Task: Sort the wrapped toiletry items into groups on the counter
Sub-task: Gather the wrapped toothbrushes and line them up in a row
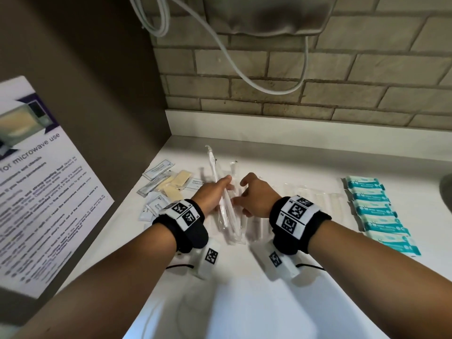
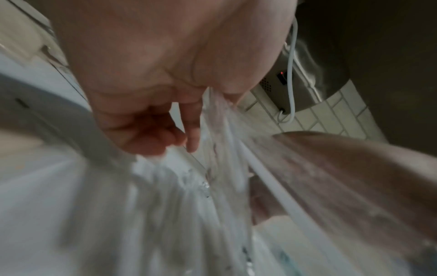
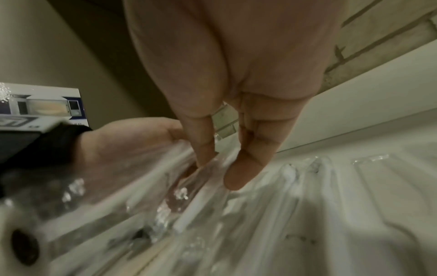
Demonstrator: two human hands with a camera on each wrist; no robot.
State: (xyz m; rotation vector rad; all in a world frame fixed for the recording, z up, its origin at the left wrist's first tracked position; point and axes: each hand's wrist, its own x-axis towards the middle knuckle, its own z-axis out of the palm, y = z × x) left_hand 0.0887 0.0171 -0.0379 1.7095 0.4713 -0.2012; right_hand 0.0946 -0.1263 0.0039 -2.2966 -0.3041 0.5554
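Clear-wrapped white toothbrushes lie in the middle of the white counter. My left hand grips a bundle of them, index finger stretched along the wrappers; the left wrist view shows the wrappers running past my curled fingers. My right hand is just to the right, thumb and fingertips pressing down on the wrappers beside the bundle. More wrapped toothbrushes lie in a row to the right. White and cream sachets sit at the left, teal packets at the right.
A dark side wall with a microwave-use poster closes off the left. Behind the counter stands a brick wall, where a white cable hangs from a grey unit. A dark rounded object shows at the right edge.
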